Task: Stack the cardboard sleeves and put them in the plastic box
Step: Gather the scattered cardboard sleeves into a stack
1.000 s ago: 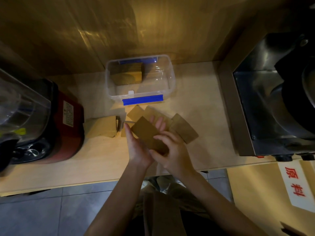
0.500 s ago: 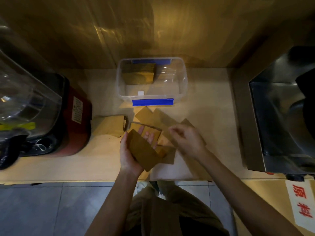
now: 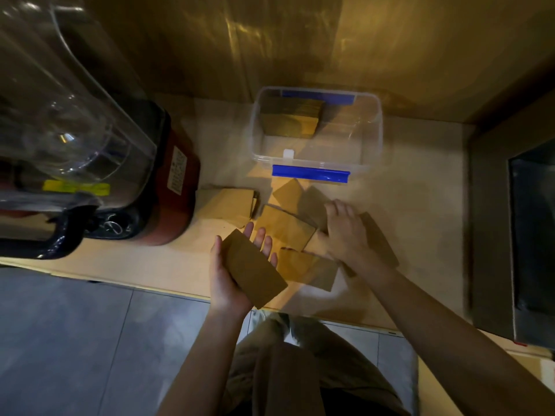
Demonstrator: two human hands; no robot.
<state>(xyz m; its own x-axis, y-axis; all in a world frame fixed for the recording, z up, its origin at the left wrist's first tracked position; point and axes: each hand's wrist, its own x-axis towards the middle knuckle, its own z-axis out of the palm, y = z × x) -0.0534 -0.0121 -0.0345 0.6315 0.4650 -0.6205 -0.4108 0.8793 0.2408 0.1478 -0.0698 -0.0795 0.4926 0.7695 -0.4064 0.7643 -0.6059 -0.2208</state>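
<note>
— Sleeves: where are they?
— Head view. One stack (image 3: 255,268) lies across the left hand (image 3: 231,274), palm up, fingers (image 3: 264,244) spread open beneath it, thumb along its near edge. Loose sleeves (image 3: 288,226) are scattered on the counter (image 3: 414,211) just in front of the box (image 3: 316,133).
— And the right hand?
— The right hand (image 3: 345,232) is palm down on the scattered sleeves, fingers curled over one (image 3: 380,244); I cannot tell whether they grip it or only press.
— Anything in the box?
— A pile (image 3: 289,120) at its far left corner. The box is open, blue latches front and back.
— Elsewhere?
— Another pile (image 3: 228,202) sits left of the loose ones, beside a red blender (image 3: 168,187)
</note>
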